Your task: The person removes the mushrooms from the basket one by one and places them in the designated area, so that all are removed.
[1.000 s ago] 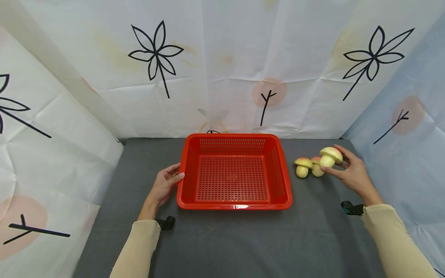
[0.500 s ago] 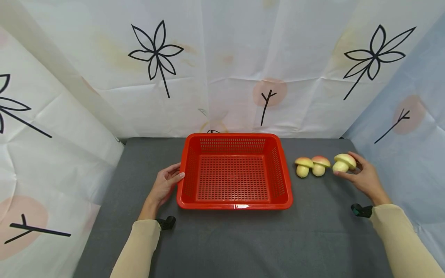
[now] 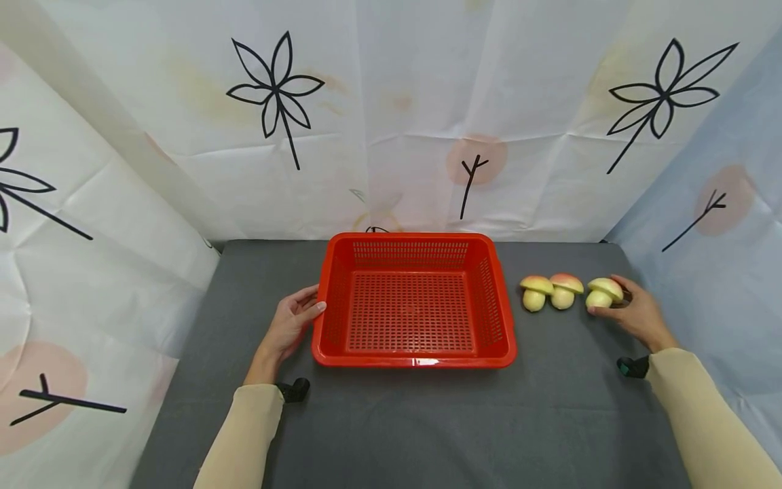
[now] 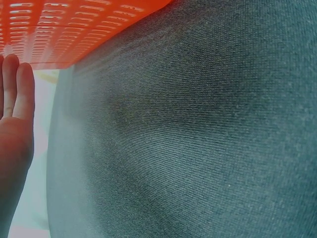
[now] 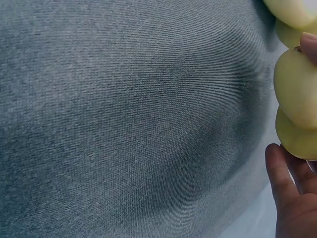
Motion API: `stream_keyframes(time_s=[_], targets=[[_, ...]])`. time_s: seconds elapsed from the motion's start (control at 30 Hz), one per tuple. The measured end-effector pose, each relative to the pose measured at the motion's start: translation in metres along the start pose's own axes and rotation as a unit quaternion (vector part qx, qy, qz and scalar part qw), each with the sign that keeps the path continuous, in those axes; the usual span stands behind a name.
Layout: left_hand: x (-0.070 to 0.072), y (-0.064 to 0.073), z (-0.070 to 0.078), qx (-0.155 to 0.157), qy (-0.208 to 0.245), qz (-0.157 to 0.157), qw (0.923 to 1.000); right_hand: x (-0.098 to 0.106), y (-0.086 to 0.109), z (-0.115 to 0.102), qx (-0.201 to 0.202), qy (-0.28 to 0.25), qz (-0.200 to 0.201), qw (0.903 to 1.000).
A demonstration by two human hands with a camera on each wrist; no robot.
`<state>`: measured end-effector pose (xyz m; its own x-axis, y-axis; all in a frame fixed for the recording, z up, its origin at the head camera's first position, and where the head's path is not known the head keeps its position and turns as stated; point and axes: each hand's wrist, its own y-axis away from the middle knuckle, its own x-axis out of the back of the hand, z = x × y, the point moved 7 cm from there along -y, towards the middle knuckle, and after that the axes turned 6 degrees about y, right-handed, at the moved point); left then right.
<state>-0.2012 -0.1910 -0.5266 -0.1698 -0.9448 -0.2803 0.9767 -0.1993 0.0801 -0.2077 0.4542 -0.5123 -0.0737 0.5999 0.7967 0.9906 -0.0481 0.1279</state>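
In the head view, a red plastic basket [image 3: 411,312] with slotted walls stands mid-table. My left hand [image 3: 291,326] holds its left side, thumb at the rim, fingers against the outer wall. The left wrist view shows those fingers [image 4: 24,91] near-straight below the basket wall [image 4: 74,29]. On the right, my right hand [image 3: 638,314] grips a toy mushroom [image 3: 605,293], thumb at its stem and fingers at its yellow-and-red cap. That mushroom [image 5: 297,94] also shows close up in the right wrist view. Two similar mushrooms, a left one [image 3: 535,293] and a middle one [image 3: 565,291], stand side by side.
A grey cloth [image 3: 415,428] covers the table. White curtains [image 3: 403,122] with black plant drawings hang behind and along both sides. Each wrist carries a small black camera, one left [image 3: 294,390] and one right [image 3: 632,367].
My right hand has moved right with the mushroom and lowered it to the table, in line with the other two. The middle mushroom now shows whole. My left hand stays on the basket.
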Motion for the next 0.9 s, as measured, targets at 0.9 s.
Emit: stream_keyframes(time_s=[0.9], targets=[[0.0,0.001,0.001,-0.002,0.004,0.003,1.0,-0.009,-0.015,-0.009,-0.009,0.041,-0.017,0.999]])
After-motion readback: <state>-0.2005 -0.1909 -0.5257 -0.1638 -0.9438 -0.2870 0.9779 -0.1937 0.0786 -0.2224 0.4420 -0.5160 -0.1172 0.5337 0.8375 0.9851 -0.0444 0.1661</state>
